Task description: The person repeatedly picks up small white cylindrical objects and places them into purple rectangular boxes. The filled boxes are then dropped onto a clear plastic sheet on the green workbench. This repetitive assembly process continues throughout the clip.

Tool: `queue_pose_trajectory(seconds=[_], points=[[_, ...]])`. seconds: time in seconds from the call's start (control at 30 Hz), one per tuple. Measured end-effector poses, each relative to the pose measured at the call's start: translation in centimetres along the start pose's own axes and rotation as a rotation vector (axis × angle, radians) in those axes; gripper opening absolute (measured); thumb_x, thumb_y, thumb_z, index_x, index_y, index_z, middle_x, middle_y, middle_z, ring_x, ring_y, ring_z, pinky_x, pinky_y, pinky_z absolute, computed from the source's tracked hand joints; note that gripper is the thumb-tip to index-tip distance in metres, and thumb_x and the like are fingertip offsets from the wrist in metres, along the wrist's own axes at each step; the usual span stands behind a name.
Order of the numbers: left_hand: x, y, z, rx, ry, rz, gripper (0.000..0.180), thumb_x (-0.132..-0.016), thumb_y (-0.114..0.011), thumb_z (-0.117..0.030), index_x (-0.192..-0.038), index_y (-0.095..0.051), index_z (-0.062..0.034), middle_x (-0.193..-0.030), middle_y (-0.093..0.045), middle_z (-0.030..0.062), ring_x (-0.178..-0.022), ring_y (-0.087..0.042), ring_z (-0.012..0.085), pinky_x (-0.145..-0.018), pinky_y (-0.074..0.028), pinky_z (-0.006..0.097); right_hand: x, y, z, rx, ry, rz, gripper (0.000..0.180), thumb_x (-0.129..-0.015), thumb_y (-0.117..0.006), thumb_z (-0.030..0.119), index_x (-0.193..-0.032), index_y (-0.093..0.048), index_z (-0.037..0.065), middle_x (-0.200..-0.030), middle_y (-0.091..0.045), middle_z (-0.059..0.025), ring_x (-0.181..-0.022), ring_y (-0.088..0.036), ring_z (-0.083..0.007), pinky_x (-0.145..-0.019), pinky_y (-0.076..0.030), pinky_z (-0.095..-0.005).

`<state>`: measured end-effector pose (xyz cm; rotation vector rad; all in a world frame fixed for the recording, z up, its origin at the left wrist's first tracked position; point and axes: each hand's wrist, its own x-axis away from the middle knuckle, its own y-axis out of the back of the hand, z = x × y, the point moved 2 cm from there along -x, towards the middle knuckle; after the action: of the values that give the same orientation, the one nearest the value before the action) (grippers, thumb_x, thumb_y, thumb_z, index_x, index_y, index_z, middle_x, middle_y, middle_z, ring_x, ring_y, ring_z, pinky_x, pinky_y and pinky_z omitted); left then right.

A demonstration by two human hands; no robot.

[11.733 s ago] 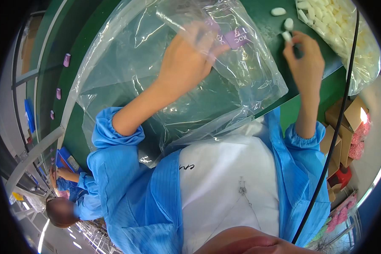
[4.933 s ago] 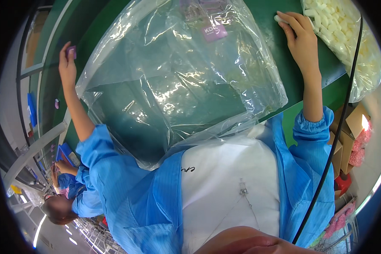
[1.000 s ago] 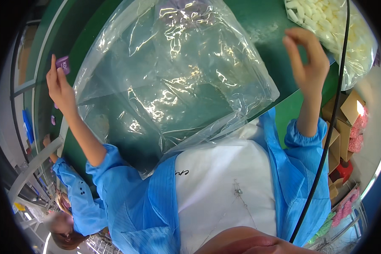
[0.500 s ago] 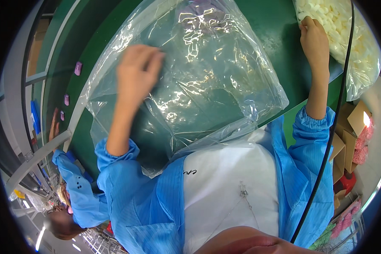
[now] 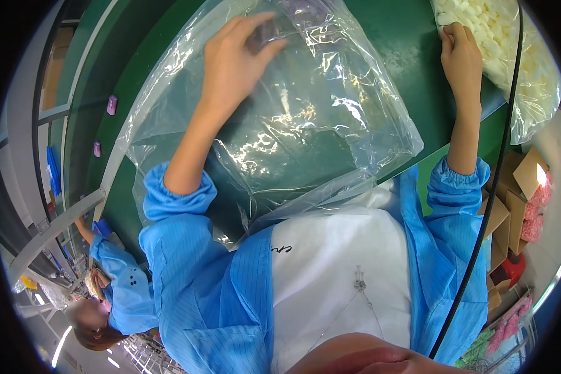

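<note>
Apparently, right hand [image 5: 462, 57] touches edge of white-filled bag [image 5: 493, 53]; room leftward, green tabletop [image 5: 406, 78].

We hold our left hand [image 5: 234, 65] out in front, back upward, its thumb and index finger parted by a clear gap. Our left forearm [image 5: 192, 146] slants forward and rightward. Our right hand [image 5: 461, 56] is well apart from it, fingers curled toward the thumb, our right forearm [image 5: 465, 137] pointing nearly straight ahead.
</note>
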<state>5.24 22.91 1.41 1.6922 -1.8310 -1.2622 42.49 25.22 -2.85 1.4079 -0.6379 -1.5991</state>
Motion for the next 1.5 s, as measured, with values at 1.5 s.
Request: queue_pose_trajectory(seconds=[1.5], points=[[12.8, -1.0, -3.7, 0.36, -0.23, 0.024, 0.03, -0.067, -0.087, -0.008, -0.094, -0.076, -0.0049, -0.129, -0.062, 0.0149, -0.117, -0.06, 0.0348, -0.095, -0.053, 0.042, 9.5, 4.0, 18.9, -0.89, 0.749, 0.186, 0.035, -0.065, -0.073, 0.0, -0.097, -0.068, -0.012, -0.1, -0.066, -0.0198, -0.077, -0.064, -0.0292, -0.061, -0.056, -0.0346]])
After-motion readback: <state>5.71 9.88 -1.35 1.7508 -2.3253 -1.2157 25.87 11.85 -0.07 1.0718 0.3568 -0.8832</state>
